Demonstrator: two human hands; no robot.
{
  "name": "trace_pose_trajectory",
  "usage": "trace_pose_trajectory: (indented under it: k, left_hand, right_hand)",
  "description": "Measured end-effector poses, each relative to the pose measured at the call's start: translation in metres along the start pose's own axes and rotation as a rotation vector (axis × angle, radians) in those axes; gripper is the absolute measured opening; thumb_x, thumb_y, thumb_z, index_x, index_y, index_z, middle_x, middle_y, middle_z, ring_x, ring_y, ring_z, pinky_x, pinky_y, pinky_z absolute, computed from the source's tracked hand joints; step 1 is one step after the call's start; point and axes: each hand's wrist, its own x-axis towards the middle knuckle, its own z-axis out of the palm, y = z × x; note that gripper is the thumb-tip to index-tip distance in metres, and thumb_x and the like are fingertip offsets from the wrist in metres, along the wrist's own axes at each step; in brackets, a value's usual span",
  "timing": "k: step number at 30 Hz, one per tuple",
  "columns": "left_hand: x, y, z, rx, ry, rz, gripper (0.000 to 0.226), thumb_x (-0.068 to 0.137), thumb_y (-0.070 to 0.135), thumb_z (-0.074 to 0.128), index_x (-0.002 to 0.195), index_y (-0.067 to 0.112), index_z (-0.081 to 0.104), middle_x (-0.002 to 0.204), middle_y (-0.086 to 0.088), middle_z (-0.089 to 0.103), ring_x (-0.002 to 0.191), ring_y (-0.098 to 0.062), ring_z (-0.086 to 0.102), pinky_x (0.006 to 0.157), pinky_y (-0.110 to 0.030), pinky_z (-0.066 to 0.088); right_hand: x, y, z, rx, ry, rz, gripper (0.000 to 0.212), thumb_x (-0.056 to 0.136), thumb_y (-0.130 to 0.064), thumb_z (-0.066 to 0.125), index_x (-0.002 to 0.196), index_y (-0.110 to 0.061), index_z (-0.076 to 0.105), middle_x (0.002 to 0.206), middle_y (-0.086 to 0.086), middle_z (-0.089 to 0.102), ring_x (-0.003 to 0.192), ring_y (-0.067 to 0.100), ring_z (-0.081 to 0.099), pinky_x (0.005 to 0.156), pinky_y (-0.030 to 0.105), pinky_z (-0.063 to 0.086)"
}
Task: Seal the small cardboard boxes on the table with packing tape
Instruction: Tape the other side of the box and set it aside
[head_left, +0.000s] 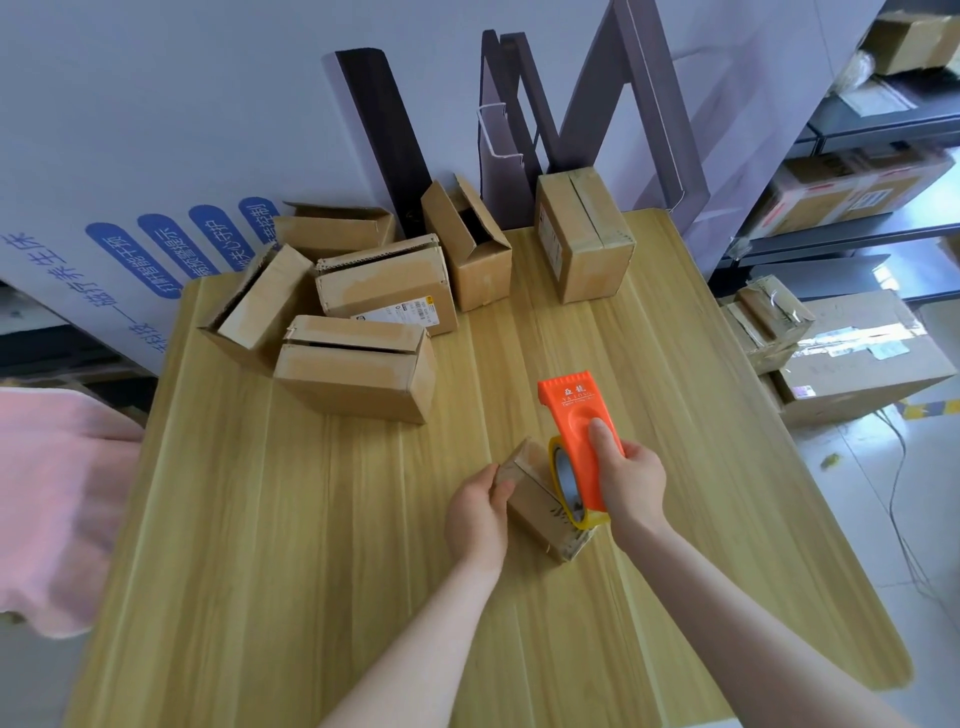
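Observation:
A small cardboard box (535, 501) lies on the wooden table (311, 519) near its middle. My left hand (475, 514) grips the box's left end, thumb on top. My right hand (631, 478) grips an orange tape dispenser (576, 421) with a roll of clear yellowish tape (563, 480); the roll rests on the box's top right edge. Several more small cardboard boxes (358, 364) lie at the far side of the table, some with open flaps (470, 244), one standing upright and closed (584, 244).
Dark boards (387, 135) and a printed white panel (156, 156) lean against the wall behind the table. Larger cartons (852, 353) and metal shelving (857, 171) stand at the right. A pink cloth (57, 499) hangs at the left.

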Motion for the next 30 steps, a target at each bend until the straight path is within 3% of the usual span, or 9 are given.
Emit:
trace_pose_trajectory:
  k: [8,12,15,19,22,26,30]
  left_hand:
    - [0.021,0.012,0.003,0.147,-0.11,-0.024,0.041,0.101,0.022,0.044,0.141,0.022,0.046,0.135,0.001,0.057,0.124,-0.02,0.054,0.095,-0.027,0.043]
    - [0.031,0.018,0.008,-0.233,-0.011,-0.143,0.051,0.097,0.022,0.054,0.146,0.019,0.039,0.142,-0.003,0.051,0.13,-0.019,0.048,0.104,-0.025,0.036]
    - [0.024,0.023,0.008,-0.343,0.106,-0.284,0.063,0.096,0.043,0.049,0.15,0.019,0.026,0.149,-0.005,0.041,0.135,-0.022,0.042,0.11,-0.04,0.036]
    - [-0.023,0.023,0.026,-0.429,-0.02,-0.314,0.069,0.093,0.041,0.057,0.15,0.017,0.026,0.149,-0.002,0.041,0.135,-0.021,0.042,0.109,-0.035,0.037]
    - [-0.031,0.032,0.041,-0.415,-0.093,-0.337,0.064,0.093,0.029,0.062,0.148,0.016,0.033,0.14,0.0,0.052,0.126,-0.02,0.051,0.098,-0.028,0.042]
    - [0.009,0.066,0.053,-0.382,-0.172,-0.279,0.053,0.094,0.024,0.058,0.143,0.016,0.04,0.134,0.001,0.055,0.122,-0.019,0.053,0.097,-0.028,0.042]
    - [0.061,0.105,0.068,-0.353,-0.266,-0.175,0.019,0.092,0.021,0.054,0.111,0.02,0.052,0.108,0.008,0.062,0.101,-0.015,0.059,0.084,-0.028,0.047]
  right_hand:
    - [-0.002,0.005,0.0,0.031,0.019,0.014,0.045,0.091,-0.047,0.057,0.073,-0.005,0.064,0.065,0.008,0.063,0.056,0.019,0.058,0.054,0.03,0.046]
    - [-0.002,0.002,-0.003,0.112,0.032,0.038,0.044,0.091,-0.044,0.058,0.068,-0.006,0.063,0.063,0.006,0.061,0.055,0.018,0.056,0.054,0.028,0.045]
    - [-0.003,0.005,-0.014,0.184,0.113,0.054,0.044,0.092,-0.043,0.058,0.07,-0.006,0.062,0.059,0.004,0.057,0.054,0.017,0.052,0.053,0.027,0.042]
    - [-0.003,0.009,-0.034,0.219,0.211,0.08,0.045,0.093,-0.041,0.057,0.062,-0.009,0.055,0.055,0.003,0.05,0.05,0.016,0.044,0.05,0.028,0.035]
    - [0.003,0.005,-0.043,0.219,0.225,0.091,0.044,0.093,-0.041,0.058,0.065,-0.006,0.056,0.058,0.006,0.051,0.051,0.017,0.044,0.05,0.028,0.035]
    - [0.02,-0.004,-0.056,0.22,0.239,0.078,0.045,0.092,-0.042,0.058,0.069,-0.004,0.055,0.058,0.006,0.048,0.051,0.017,0.042,0.05,0.028,0.033]
    - [0.042,-0.012,-0.069,0.23,0.233,0.064,0.045,0.092,-0.04,0.059,0.066,-0.004,0.053,0.058,0.008,0.046,0.05,0.018,0.04,0.05,0.029,0.031]
